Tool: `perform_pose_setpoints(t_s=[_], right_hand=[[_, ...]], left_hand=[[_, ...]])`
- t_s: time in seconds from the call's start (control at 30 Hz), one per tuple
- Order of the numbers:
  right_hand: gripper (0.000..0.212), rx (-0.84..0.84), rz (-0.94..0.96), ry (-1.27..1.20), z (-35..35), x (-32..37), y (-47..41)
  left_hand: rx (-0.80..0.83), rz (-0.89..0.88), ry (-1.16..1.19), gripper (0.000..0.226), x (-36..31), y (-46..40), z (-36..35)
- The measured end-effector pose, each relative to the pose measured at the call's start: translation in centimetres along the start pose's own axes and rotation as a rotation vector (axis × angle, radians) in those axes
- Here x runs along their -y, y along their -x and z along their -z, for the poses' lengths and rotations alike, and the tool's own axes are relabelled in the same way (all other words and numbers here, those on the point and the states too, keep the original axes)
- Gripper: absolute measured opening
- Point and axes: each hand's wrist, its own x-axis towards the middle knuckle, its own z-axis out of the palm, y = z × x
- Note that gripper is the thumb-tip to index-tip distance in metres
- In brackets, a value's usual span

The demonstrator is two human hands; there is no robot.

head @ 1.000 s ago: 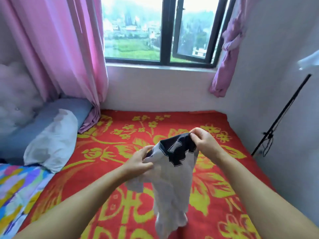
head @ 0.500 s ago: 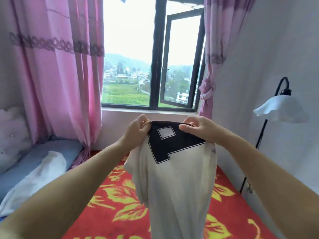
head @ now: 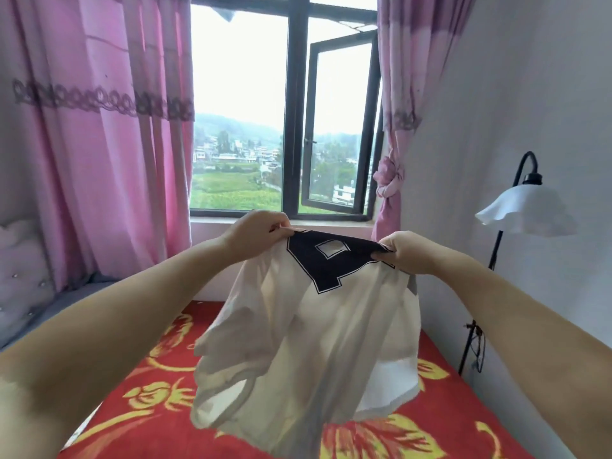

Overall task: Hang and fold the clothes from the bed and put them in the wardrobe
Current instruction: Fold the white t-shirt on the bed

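Since a moment ago we have spread the thin white T-shirt (head: pixel 308 329) wider above the red floral bedspread (head: pixel 159 395), left hand (head: pixel 255 236) and right hand (head: pixel 407 253) each pinching its top edge beside the black block letter.

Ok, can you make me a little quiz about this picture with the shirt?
1. True or false: the white shirt lies flat on the bed.
2. What holds the shirt's top edge? A) one hand B) both hands C) a hanger
3. Fill in: the floor lamp stands on the person's ____ side.

Key: 1 false, it hangs in the air. 2 B, left hand and right hand pinch it. 3 right.
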Motion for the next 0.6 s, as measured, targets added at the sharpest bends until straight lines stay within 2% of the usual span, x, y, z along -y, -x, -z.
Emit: perform_pose_setpoints(t_s=[0.1,0.17,0.23,0.27,0.33,0.37,0.4,0.43,0.47,0.53,0.57,0.6], right_hand=[[0.039,-0.114,0.041,-0.152,-0.4,-0.9,0.1],[0.037,-0.268,0.019,-0.281,-0.8,-1.5,-0.1],[0.012,-0.390,-0.048,-0.278,-0.6,-1.2,-0.2],[0.019,-0.362,-0.081,-0.243,-0.4,-0.8,-0.3],[0.072,-0.149,-0.004,-0.293,0.0,0.8,-0.2],[0.090,-0.047,0.061,-0.386,0.1,2.2,0.1],[0.099,0.021,0.117,-0.482,0.1,3.6,0.2],[0.099,0.031,0.135,-0.542,0.0,4.5,0.1],[0.088,-0.004,0.128,-0.584,-0.2,4.9,-0.3],[0.031,-0.148,0.103,-0.618,-0.4,5.4,-0.6],[0.011,-0.240,0.107,-0.623,-0.5,5.3,-0.7],[0.013,-0.321,0.111,-0.642,-0.4,5.0,-0.8]], left_hand=[[0.066,0.106,0.199,0.015,-0.4,-0.3,0.1],[0.101,0.182,0.355,0.018,-1.2,-0.5,0.3],[0.100,0.231,0.482,0.024,-2.4,-1.0,0.4],[0.071,0.255,0.546,0.026,-3.1,-1.3,0.4],[-0.025,0.301,0.702,0.027,-4.6,-2.2,0.1],[-0.065,0.297,0.769,0.029,-5.3,-2.6,0.0],[-0.083,0.272,0.802,0.032,-6.0,-3.1,-0.1],[-0.074,0.234,0.801,0.034,-6.6,-3.5,-0.1],[-0.037,0.192,0.785,0.033,-7.2,-3.9,-0.1],[0.089,0.142,0.730,0.022,-7.8,-4.0,-0.2],[0.170,0.142,0.668,0.013,-7.7,-3.9,-0.5],[0.258,0.158,0.566,0.006,-7.5,-3.5,-0.9]])
